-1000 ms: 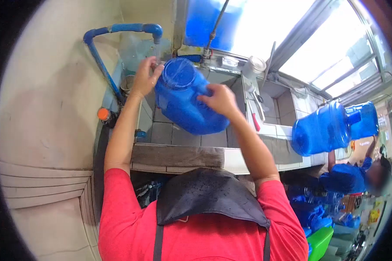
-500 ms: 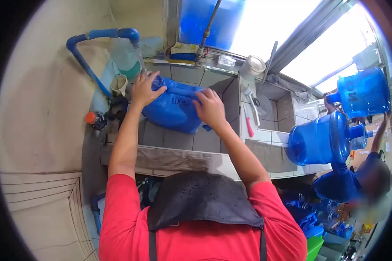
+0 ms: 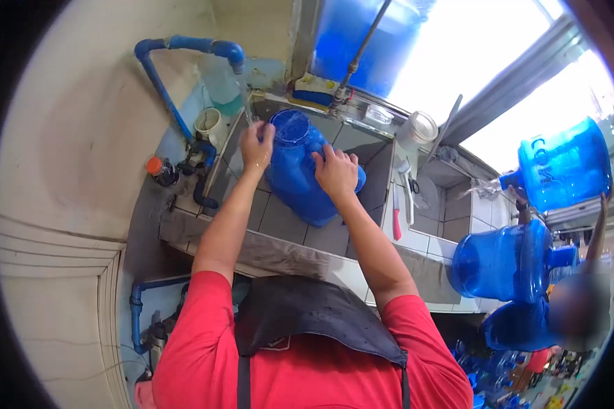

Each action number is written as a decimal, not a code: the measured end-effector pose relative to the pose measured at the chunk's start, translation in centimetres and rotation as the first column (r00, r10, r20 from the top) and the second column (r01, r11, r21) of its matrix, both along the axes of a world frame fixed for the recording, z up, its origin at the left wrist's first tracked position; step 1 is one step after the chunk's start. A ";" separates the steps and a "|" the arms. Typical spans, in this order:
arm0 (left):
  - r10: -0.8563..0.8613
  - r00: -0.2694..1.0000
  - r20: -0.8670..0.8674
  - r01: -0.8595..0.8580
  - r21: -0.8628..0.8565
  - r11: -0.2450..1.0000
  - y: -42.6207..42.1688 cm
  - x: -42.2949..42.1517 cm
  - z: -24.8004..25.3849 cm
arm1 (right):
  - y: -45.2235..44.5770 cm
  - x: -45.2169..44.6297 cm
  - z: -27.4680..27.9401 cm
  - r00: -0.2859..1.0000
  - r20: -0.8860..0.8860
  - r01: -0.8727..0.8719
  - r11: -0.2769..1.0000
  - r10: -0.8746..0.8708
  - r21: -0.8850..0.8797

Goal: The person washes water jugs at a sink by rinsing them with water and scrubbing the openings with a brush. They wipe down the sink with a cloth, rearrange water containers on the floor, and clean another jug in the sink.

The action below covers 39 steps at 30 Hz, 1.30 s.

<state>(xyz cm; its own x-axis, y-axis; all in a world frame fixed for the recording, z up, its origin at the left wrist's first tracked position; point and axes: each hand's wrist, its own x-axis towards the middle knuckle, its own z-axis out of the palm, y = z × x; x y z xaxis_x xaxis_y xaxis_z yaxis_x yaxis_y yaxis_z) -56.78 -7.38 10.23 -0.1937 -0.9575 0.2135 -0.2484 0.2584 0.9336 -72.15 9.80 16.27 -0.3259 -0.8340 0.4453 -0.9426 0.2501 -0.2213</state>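
A blue slim water jug [image 3: 299, 177] stands tilted in the tiled sink [image 3: 252, 204], its wide round blue cap [image 3: 291, 128] turned upward and wet. My right hand [image 3: 338, 170] grips the jug's upper right side, fingers bent over its edge near the handle. Just left of the cap, my left hand [image 3: 257, 146] is in the falling water with its fingers curled; whatever they may hold is hidden. Water runs from the blue pipe spout [image 3: 236, 58] above that hand.
A white cup [image 3: 209, 124] and an orange-capped bottle [image 3: 162, 170] stand left. On the right ledge lie a brush with a pink handle [image 3: 396, 221] and scissors [image 3: 413, 184]. Beyond, a large round blue bottle [image 3: 501, 262] rests; a co-worker tips another bottle [image 3: 566, 163], pouring water.
The jug has swung from lying sideways to cap-up. My left hand has left its cap and closed under the stream. The co-worker's raised bottle now pours water.
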 end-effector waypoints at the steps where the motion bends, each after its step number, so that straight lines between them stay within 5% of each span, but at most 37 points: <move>1: 0.026 0.997 0.077 -0.009 -0.209 0.978 1.7 0.4 -0.6 | -0.2 0.6 -0.1 0.998 -0.004 0.058 0.998 -0.058 0.003; 3: 0.116 0.981 0.155 -0.019 -0.518 0.855 2.3 0.8 -2.0 | -0.9 1.5 -0.5 0.998 -0.019 0.067 0.998 -0.068 -0.017; 4: 0.128 0.978 0.162 -0.026 -0.517 0.855 2.3 0.9 -1.6 | -1.2 1.9 -0.7 0.995 -0.040 0.095 0.995 -0.097 -0.040; 7: 0.115 0.983 0.146 -0.067 -0.299 0.952 2.2 0.6 -0.2 | -2.0 1.8 -1.1 0.990 -0.061 0.127 0.991 -0.129 -0.042; 20: 0.080 0.988 0.136 -0.032 -0.323 0.946 1.0 1.2 0.1 | -2.2 1.9 -1.3 0.985 -0.096 0.146 0.988 -0.142 0.039; 25: 0.015 0.991 0.136 -0.012 -0.019 1.000 1.8 1.1 0.1 | -2.0 1.7 -1.4 0.984 -0.119 0.137 0.990 -0.133 0.024; 31: -0.039 0.996 0.078 0.043 -0.046 0.998 1.3 0.6 -1.5 | -1.8 1.4 -1.4 0.986 -0.115 0.123 0.991 -0.117 0.046; 33: -0.066 0.998 0.000 0.066 -0.053 0.996 -0.5 -0.2 -5.5 | -1.7 1.5 -1.1 0.987 -0.106 0.127 0.990 -0.120 0.067; 39: -0.067 0.998 -0.011 0.067 -0.005 0.998 2.5 0.3 -0.4 | -1.5 -0.2 -0.9 0.993 -0.098 0.074 0.993 -0.066 0.089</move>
